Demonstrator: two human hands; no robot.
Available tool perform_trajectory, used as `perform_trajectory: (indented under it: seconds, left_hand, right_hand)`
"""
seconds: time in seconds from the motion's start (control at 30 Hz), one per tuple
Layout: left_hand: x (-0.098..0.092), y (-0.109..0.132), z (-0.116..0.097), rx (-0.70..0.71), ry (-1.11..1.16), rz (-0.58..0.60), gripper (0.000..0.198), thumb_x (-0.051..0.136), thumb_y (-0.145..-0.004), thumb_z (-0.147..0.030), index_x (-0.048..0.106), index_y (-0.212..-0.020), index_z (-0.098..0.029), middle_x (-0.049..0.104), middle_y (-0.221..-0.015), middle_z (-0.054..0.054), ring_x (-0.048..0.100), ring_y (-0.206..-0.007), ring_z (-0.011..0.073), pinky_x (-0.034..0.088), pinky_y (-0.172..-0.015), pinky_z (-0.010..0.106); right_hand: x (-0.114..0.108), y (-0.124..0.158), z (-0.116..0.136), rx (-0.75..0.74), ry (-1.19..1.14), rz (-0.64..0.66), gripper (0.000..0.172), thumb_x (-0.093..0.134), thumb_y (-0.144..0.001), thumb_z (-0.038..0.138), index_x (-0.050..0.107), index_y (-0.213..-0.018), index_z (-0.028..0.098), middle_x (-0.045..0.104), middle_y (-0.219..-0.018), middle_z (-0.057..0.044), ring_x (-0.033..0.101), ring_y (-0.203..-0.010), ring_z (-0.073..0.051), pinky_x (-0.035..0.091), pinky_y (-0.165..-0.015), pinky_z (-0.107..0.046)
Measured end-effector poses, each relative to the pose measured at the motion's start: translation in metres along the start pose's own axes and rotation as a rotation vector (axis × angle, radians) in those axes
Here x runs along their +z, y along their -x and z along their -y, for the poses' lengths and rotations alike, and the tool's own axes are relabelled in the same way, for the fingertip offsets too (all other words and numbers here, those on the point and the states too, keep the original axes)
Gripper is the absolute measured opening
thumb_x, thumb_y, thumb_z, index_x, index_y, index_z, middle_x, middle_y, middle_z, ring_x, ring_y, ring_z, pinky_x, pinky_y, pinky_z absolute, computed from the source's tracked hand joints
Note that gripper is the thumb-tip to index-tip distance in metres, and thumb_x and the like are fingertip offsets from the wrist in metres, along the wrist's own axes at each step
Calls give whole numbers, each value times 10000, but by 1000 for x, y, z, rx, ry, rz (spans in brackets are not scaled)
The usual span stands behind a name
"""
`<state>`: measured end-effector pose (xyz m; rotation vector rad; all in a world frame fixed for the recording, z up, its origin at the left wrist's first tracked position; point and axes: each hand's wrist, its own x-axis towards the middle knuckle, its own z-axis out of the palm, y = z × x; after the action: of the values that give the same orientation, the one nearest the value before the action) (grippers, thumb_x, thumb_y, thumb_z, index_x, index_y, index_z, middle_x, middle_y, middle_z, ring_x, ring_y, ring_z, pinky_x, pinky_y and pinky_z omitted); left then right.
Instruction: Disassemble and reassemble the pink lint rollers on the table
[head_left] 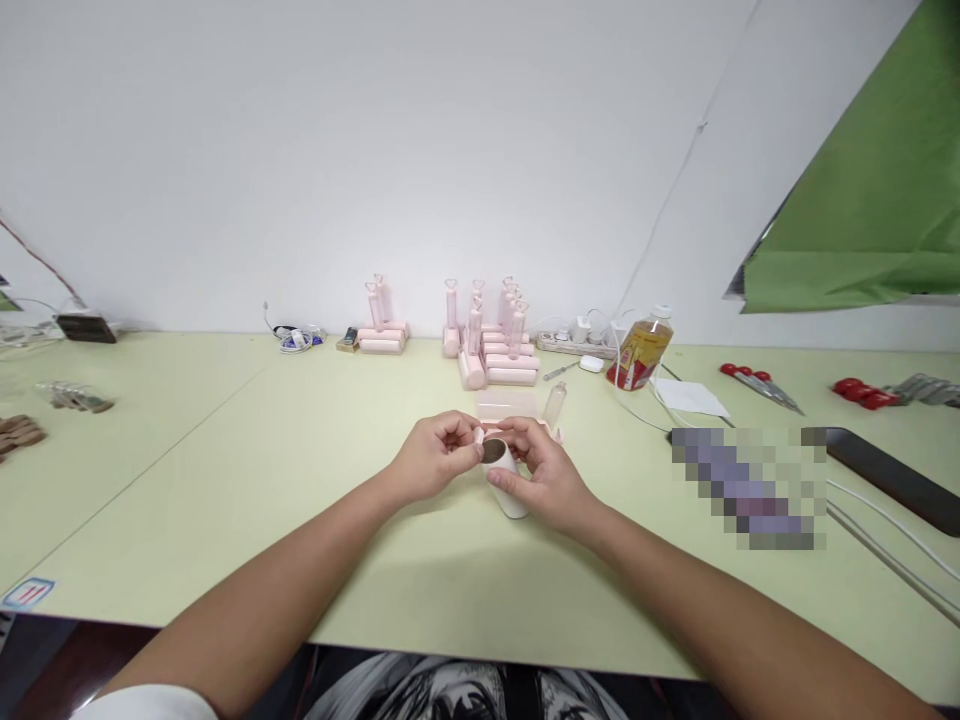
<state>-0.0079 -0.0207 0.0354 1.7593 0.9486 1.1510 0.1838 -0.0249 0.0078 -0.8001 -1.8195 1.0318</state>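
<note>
A white paper roll (512, 500) with a brown core stands tilted over the table in front of me, its open end facing up towards me. My right hand (546, 470) is wrapped round its right side, thumb on the near face. At the roll's upper left rim, my left hand (442, 455) has thumb and forefinger pinched on a small pale piece (478, 436); I cannot tell whether this belongs to the roll. Just behind the hands lie a translucent pinkish cover (506, 405) and a see-through tube-like part (555, 405), partly hidden by the right hand.
Several pink cylinders (512, 370) and upright handles (475, 325) stand by the wall, with a smaller group (381, 345) to their left. On the right are a drink bottle (641, 350), a power strip (576, 345), a screwdriver (560, 371), white paper (690, 397) and cables.
</note>
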Motion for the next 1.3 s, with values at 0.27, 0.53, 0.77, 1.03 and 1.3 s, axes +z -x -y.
perform_trajectory:
  seconds: [0.27, 0.53, 0.77, 1.03, 1.3]
  left_hand:
    - [-7, 3, 3, 100, -161, 96, 336, 651, -827, -394, 654, -1098, -195, 704, -988, 62, 629, -871, 166, 493, -781, 280]
    - [-8, 3, 6, 76, -208, 118, 340, 653, -814, -431, 695, -1053, -192, 679, -720, 4, 489, -541, 82, 418, -553, 214]
    - [-4, 5, 11, 46, -104, 92, 390, 677, -785, -459, 682, -1034, -159, 604, -594, -13, 466, -492, 83, 379, -480, 208]
    - [-4, 5, 10, 3, -39, 93, 429, 693, -772, -469, 671, -1063, -153, 651, -662, 15, 547, -537, 103, 433, -513, 222]
    - [-6, 4, 14, 15, -75, 136, 404, 681, -789, -445, 675, -1066, -152, 702, -753, 47, 579, -573, 119, 456, -542, 242]
  right_hand:
    - [-1, -3, -4, 47, -7, 42, 533, 696, -794, 296, 387, -1228, 260, 643, -1197, -77, 611, -1056, -210, 449, -913, -380]
    - [0, -1, 3, 67, -28, 118, 591, 682, -812, 298, 336, -1287, 244, 643, -1187, -92, 624, -970, -210, 469, -828, -362]
    - [2, -2, 6, 30, 18, 129, 585, 680, -820, 305, 346, -1297, 241, 668, -1036, -50, 621, -888, -188, 462, -801, -343]
    - [2, -2, 1, -6, -27, 103, 620, 697, -813, 333, 335, -1307, 236, 651, -1123, -88, 628, -961, -204, 472, -842, -362]
    - [2, -1, 5, 18, -9, 119, 610, 664, -833, 345, 319, -1323, 231, 650, -1109, -88, 624, -941, -201, 474, -829, -368]
